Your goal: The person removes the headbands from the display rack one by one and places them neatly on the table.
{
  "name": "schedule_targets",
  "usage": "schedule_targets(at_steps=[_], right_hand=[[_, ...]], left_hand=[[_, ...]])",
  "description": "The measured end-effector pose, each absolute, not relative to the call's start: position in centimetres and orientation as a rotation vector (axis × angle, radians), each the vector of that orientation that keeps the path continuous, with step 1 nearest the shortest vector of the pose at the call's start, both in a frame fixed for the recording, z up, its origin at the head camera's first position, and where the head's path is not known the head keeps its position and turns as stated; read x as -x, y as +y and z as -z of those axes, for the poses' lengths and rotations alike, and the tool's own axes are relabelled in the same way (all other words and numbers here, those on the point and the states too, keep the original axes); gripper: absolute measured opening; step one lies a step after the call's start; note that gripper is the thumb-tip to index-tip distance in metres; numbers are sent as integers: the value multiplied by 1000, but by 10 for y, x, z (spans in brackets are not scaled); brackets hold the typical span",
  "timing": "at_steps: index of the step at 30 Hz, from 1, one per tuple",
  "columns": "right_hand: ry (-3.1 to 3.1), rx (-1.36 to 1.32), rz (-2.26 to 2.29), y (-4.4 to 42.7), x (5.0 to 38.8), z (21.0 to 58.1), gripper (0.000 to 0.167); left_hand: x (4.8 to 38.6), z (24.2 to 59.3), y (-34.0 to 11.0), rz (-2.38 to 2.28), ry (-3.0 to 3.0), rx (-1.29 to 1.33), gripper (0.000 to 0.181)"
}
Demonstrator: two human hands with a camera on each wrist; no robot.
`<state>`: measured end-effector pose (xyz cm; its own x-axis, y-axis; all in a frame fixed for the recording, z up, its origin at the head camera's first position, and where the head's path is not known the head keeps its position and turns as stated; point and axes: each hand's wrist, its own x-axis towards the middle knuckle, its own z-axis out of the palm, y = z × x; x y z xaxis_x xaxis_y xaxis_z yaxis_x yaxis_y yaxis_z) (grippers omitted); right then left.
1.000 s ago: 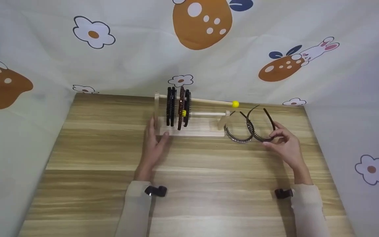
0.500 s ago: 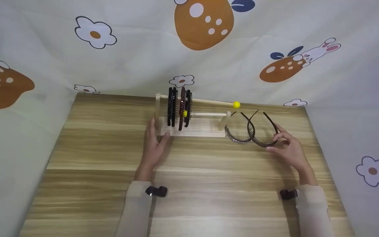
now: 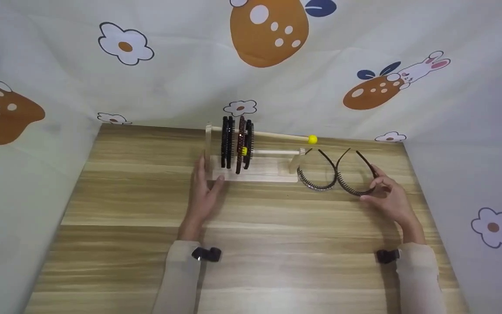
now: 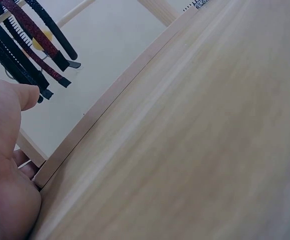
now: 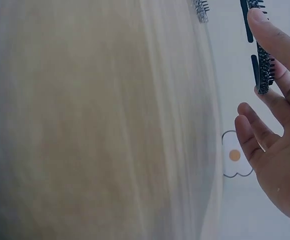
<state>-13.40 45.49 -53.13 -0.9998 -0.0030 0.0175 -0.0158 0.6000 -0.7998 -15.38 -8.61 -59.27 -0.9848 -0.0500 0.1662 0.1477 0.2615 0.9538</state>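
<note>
In the head view my right hand (image 3: pixel 390 198) pinches a dark toothed headband (image 3: pixel 350 188) at its right side, held with its ends toward the wall. The right wrist view shows the thumb and fingers on this glittery headband (image 5: pixel 263 75). Left of it, a second headband (image 3: pixel 318 187) with a sparkly band touches or nearly touches it. My left hand (image 3: pixel 203 196) rests against the left end of the wooden stand (image 3: pixel 264 176), fingers along the outer side. Its thumb stands free of the base in the left wrist view. Several dark headbands (image 3: pixel 226 144) and a reddish-brown headband (image 3: pixel 240 144) hang on the stand's rods.
Yellow balls cap the upper rod (image 3: pixel 313 139) and another rod end (image 3: pixel 244 151) among the headbands. The stand sits near the back edge of the wood-grain table (image 3: pixel 277 244), close to a patterned cloth wall (image 3: pixel 181 87). More cloth encloses both sides.
My right hand has moved right and slightly toward me with its headband, which no longer overlaps the sparkly one. The left hand and the stand have stayed put.
</note>
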Motion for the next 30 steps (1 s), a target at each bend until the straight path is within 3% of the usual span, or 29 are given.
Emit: schedule_targets(at_steps=[30], right_hand=[[-2830,-15,-1409,476,142,546,37]], left_hand=[[154,594,-87,1841,-2324,129,85]])
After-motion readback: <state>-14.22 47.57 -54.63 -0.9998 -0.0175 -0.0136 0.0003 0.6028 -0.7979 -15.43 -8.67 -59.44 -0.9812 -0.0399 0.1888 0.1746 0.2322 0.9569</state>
